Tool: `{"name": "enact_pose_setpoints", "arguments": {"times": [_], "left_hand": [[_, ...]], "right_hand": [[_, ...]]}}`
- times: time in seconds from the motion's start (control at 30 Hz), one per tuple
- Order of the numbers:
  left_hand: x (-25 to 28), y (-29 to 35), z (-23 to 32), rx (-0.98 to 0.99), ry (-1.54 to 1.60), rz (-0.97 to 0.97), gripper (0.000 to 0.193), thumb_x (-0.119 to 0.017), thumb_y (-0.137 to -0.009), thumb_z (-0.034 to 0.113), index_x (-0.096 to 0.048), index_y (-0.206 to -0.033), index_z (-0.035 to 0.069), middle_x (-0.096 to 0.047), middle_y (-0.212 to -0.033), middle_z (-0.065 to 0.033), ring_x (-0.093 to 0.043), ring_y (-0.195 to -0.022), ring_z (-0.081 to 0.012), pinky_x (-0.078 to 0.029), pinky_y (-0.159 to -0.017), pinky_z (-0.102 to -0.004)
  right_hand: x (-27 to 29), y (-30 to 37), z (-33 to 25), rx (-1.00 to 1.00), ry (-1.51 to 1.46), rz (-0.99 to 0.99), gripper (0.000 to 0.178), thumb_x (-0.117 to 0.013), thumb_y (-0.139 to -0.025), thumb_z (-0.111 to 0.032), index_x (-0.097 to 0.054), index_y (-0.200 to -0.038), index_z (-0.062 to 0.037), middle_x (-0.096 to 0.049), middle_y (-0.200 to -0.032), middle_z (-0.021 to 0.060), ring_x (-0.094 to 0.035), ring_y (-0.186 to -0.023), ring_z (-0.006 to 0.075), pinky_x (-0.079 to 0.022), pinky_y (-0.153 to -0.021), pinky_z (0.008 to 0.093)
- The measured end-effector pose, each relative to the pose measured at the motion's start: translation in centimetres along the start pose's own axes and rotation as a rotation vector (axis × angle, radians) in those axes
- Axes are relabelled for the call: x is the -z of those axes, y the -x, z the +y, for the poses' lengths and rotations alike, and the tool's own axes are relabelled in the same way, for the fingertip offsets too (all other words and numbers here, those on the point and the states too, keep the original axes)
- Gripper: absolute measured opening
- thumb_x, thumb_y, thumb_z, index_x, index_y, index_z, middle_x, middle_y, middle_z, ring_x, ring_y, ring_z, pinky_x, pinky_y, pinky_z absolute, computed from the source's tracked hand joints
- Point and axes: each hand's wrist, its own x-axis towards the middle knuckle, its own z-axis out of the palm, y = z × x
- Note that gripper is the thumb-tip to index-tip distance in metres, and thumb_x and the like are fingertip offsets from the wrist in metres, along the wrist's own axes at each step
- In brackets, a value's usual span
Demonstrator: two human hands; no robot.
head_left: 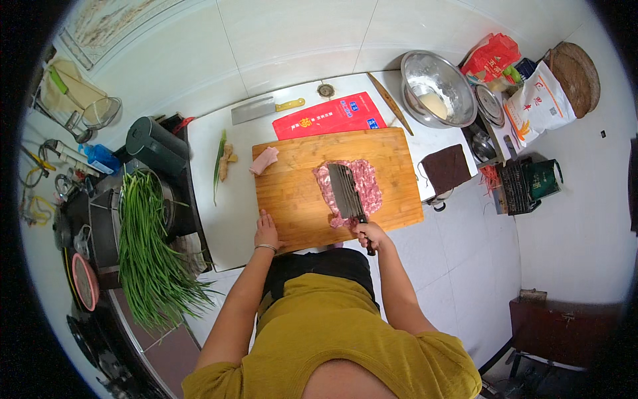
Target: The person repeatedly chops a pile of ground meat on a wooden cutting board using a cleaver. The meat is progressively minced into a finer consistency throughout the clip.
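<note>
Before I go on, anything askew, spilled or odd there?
Nothing looks clearly spilled. The long green stalks at the left stand out: they droop loosely, tips seemingly hanging over the floor. The cutting board also sits skewed, its near right corner apparently jutting past the counter.

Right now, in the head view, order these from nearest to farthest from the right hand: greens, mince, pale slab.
From the right hand:
1. Mince: just ahead, on the board, under the cleaver.
2. Pale slab: the board's far left corner.
3. Greens: off at the left, beyond the counter's left edge.
</note>
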Motion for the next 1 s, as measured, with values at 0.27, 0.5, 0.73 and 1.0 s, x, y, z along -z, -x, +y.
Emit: {"name": "enact_pose_setpoints", "arguments": {"times": [0.27,0.5,0.73,1.0], "left_hand": [[-1.4,-0.6,-0.2,0.004,0.004,0.049,0.114,-0.079,-0.051,0.039,-0.011,-0.133,-0.002,-0.001,-0.141,-0.0157,-0.015,-0.126,-0.0301,-0.029,-0.1,-0.0327],[-2.3,-1.2,-0.5,-0.001,-0.008,0.077,0.115,-0.08,-0.05,0.038,-0.011,-0.133,-0.002,-0.003,-0.141,-0.0149,-0.017,-0.126,-0.0309,-0.03,-0.1,-0.0331],[-1.2,-0.6,-0.1,-0.005,-0.052,0.039,0.115,-0.079,-0.049,0.04,-0.013,-0.131,-0.005,-0.002,-0.14,-0.0182,-0.017,-0.126,-0.0307,-0.027,-0.101,-0.0319],[-1.2,-0.7,-0.4,-0.02,-0.044,0.039,0.115,-0.079,-0.049,0.042,-0.013,-0.132,-0.005,-0.004,-0.14,-0.0182,-0.017,-0.126,-0.0304,-0.025,-0.102,-0.03]], "right_hand": [[5.1,0.4,1.4,-0.034,-0.11,0.06,0.018,-0.054,-0.07,-0.014,-0.041,-0.058,-0.0119,-0.035,-0.046,-0.0028,-0.03,-0.035,0.0083,-0.024,-0.032,0.0237],[0.5,6.0,-3.5,0.314,0.392,0.477,0.023,-0.053,-0.073,-0.02,-0.046,-0.06,-0.0011,-0.043,-0.045,0.0052,-0.041,-0.034,0.0147,-0.033,-0.033,0.0306],[-2.6,5.8,-4.1,0.757,0.764,0.896,0.03,-0.06,-0.07,-0.024,-0.051,-0.062,0.0038,-0.046,-0.047,0.0144,-0.046,-0.042,0.0224,-0.035,-0.045,0.0369],[1.4,1.1,1.8,-0.137,-0.206,0.043,0.025,-0.057,-0.073,-0.027,-0.04,-0.062,-0.0131,-0.033,-0.045,-0.0041,-0.027,-0.034,0.0106,-0.023,-0.034,0.026]]}}
